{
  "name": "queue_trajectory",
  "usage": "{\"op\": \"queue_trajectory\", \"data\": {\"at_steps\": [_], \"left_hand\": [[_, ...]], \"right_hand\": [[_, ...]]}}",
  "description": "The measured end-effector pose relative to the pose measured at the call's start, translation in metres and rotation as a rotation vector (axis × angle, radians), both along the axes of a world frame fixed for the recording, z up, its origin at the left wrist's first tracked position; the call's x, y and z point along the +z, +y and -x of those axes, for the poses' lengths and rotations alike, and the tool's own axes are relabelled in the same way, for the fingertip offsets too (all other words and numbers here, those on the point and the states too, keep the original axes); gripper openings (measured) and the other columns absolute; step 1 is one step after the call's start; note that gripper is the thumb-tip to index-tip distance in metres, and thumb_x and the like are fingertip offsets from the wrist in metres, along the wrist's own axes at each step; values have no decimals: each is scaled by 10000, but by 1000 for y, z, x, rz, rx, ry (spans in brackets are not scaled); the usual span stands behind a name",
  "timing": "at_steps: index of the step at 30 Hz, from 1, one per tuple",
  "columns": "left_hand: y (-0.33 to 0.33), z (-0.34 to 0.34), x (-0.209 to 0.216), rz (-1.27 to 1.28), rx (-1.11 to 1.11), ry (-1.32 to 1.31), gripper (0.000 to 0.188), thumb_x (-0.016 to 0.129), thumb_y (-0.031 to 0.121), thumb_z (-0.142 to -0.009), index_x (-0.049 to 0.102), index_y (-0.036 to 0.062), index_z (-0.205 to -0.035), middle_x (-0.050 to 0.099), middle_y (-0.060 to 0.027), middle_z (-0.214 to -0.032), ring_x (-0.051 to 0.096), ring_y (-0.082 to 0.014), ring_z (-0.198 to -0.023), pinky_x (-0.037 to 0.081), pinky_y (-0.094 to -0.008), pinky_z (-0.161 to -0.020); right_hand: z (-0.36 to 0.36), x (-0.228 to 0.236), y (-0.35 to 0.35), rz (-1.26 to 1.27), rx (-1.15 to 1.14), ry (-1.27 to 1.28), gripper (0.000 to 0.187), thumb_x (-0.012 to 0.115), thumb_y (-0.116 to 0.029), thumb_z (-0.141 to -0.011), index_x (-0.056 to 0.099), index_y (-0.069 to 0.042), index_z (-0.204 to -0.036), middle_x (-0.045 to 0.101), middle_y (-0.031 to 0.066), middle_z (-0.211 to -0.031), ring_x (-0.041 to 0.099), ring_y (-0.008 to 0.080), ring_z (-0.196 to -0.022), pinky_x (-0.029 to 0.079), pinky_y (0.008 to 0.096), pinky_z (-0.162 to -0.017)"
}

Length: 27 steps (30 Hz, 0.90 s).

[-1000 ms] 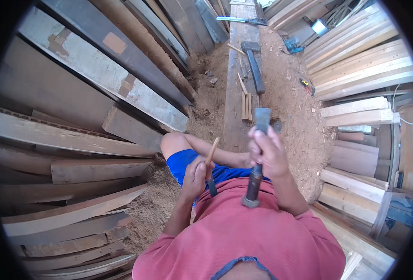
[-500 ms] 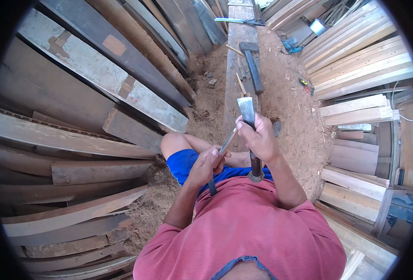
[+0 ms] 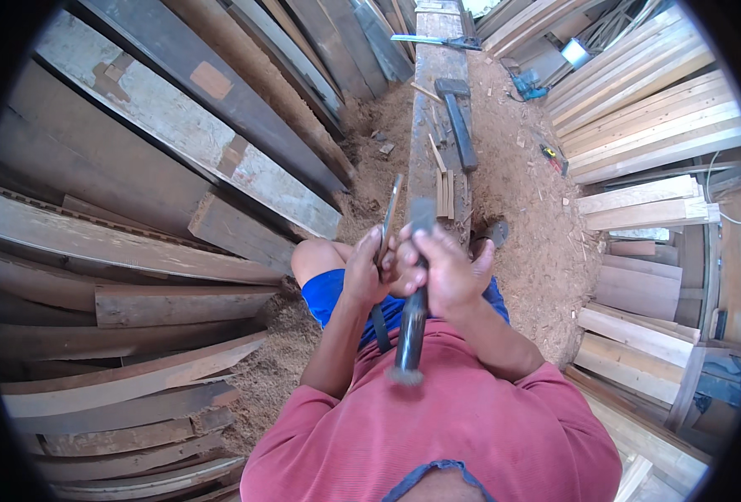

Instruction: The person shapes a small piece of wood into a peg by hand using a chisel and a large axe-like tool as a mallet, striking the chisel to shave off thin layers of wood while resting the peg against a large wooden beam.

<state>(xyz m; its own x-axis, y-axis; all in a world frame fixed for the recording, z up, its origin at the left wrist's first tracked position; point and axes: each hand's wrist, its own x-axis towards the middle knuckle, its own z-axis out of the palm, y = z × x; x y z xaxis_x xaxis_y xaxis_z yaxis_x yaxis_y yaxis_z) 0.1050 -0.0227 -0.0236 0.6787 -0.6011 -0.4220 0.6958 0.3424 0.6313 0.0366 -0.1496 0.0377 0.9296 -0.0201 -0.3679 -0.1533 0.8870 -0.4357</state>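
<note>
My right hand (image 3: 447, 272) is closed around a chisel, partly smeared by motion. The chisel's dark handle (image 3: 410, 339) points back toward my chest, while its broad blade points away from me. Beside it, my left hand (image 3: 368, 268) grips a narrow strip (image 3: 392, 209), brownish with a shiny edge, standing nearly upright. What the strip is made of I cannot tell. The two hands are close together above my lap. Just beyond them, short wooden strips (image 3: 446, 192) lie on a long plank bench (image 3: 427, 109).
A hammer (image 3: 460, 134) and a handsaw (image 3: 437, 40) rest on the bench. Boards (image 3: 153, 125) lean along the left; stacked timber (image 3: 646, 125) lines the right. A teal power tool (image 3: 528, 85) and a small yellow-and-red tool (image 3: 550, 156) lie on the sawdust-covered floor.
The chisel has come back toward my chest, and its handle end has swung slightly left. My left hand has raised the strip more upright. Wooden strips on the bench are now uncovered.
</note>
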Motion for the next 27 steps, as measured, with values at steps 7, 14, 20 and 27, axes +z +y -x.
{"op": "queue_trajectory", "data": {"at_steps": [7,14,20,27], "left_hand": [[4,-16,4,-85,27,-338,337,449,425,-1012,500,126,-866,463,55,-682,414,-24,-582,342,-198,-497],[29,26,16,-436,-130,-962,375,387,365,-1040,470,100,-789,405,45,-648,406,-68,-577,325,-256,-499],[46,54,-5,1,66,8,348,447,381,-1015,531,96,-834,406,21,-559,347,-66,-467,257,-242,-428],[2,-11,7,50,139,-293,269,445,337,-1026,528,110,-907,445,64,-626,398,-35,-518,322,-195,-471]], "right_hand": [[8,24,32,17,282,31,161,426,-223,-1005,487,-74,-1007,414,-38,-652,366,51,-444,413,258,-456],[29,47,15,140,138,44,184,412,-240,-1011,475,-67,-1007,408,-26,-639,345,57,-422,382,258,-403],[27,47,-16,187,-13,-83,216,433,-277,-1014,474,-66,-1011,418,-17,-649,348,60,-427,392,255,-413],[3,30,34,-8,313,14,172,443,-261,-1007,488,-95,-1002,431,-36,-657,370,56,-452,402,253,-446]]}}
